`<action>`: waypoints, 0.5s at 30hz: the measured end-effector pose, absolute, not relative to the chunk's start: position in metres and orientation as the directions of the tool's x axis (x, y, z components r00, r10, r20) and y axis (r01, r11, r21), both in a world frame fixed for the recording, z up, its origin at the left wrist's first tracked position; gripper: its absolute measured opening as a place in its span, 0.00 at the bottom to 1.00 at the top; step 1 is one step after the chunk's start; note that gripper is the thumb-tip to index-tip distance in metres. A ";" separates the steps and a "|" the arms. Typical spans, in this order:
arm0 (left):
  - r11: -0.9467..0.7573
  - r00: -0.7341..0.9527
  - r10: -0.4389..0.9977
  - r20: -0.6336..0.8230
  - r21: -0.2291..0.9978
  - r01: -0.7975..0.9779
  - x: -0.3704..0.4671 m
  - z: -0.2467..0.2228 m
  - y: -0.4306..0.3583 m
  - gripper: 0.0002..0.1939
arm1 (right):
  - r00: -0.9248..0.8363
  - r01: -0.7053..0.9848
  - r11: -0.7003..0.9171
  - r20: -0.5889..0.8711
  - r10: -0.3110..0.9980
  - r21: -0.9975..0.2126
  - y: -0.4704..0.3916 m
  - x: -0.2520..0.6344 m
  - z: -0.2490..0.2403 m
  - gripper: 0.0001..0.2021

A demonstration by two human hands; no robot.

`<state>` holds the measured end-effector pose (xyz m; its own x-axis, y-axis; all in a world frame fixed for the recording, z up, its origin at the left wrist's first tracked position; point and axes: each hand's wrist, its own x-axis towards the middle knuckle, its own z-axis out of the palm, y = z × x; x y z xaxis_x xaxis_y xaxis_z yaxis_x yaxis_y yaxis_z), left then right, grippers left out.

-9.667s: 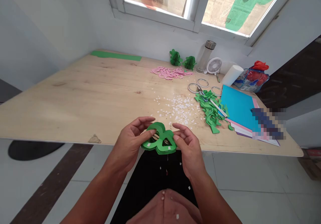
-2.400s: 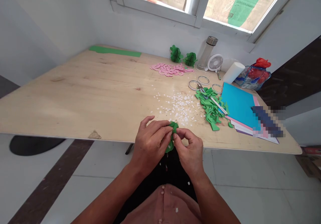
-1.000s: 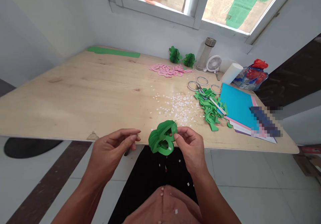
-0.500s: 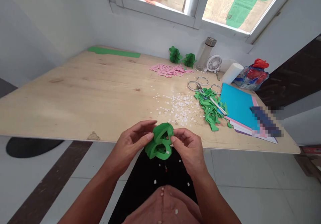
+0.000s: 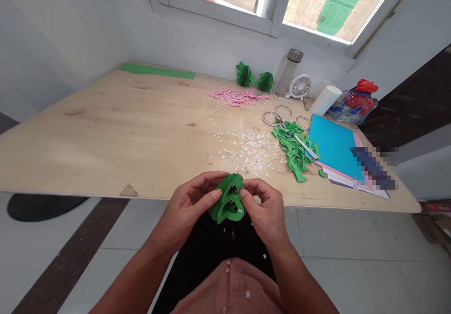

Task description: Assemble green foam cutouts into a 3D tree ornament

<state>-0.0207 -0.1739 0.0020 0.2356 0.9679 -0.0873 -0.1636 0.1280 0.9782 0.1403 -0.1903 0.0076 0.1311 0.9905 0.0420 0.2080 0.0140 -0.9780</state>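
Note:
A folded green paper ornament (image 5: 229, 206), made of several cut layers with openings between them, is held at the table's front edge, above my lap. My left hand (image 5: 193, 201) grips its left side, thumb on the near face and fingers behind. On the other side, my right hand (image 5: 266, 206) pinches its upper right part between thumb and curled fingers. A small white paper bit clings to the lower right layer. Just beyond the hands, white paper bits (image 5: 255, 149) lie scattered over the wooden table (image 5: 141, 131).
Green paper scraps (image 5: 298, 157) lie to the right, with scissors and a white pen on them. Tape rolls (image 5: 283, 111) and blue paper (image 5: 331, 140) are close by. Toward the wall stand two green paper ornaments (image 5: 244, 74), a bottle (image 5: 287, 74) and a fan (image 5: 300, 86). Pink cutouts (image 5: 236, 96) lie before them.
The green paper ornament has turned and looks narrower at its left, its layers drawn closer together. My left hand has shifted slightly right; the right hand has barely moved.

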 end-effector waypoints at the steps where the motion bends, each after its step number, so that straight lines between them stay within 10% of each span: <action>1: 0.134 0.249 0.964 -0.090 0.977 -0.165 -0.021 0.002 -0.174 0.16 | 0.132 0.210 0.014 0.043 0.990 -0.978 -0.190 0.140 0.007 0.06; 15: 0.161 0.152 0.979 -0.134 0.969 -0.186 -0.009 0.005 -0.175 0.23 | 0.140 0.417 0.150 0.227 0.964 -0.896 -0.198 0.133 0.009 0.07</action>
